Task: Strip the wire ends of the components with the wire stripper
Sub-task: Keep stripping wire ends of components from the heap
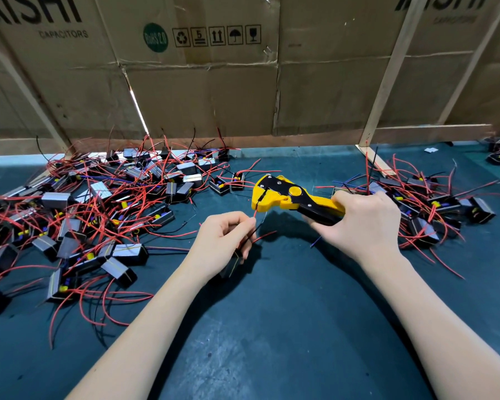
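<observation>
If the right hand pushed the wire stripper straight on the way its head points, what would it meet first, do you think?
Probably the red wire pinched by the left hand, already at the wire stripper head; beyond lie loose components. The right hand grips the handles; depth is unclear.

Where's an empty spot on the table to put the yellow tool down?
The dark green mat is bare near the person, between and below both forearms. A smaller bare strip lies along the cardboard wall, behind the yellow and black wire stripper. The heap of black components with red wires crowds the left; a smaller heap crowds the right.
</observation>
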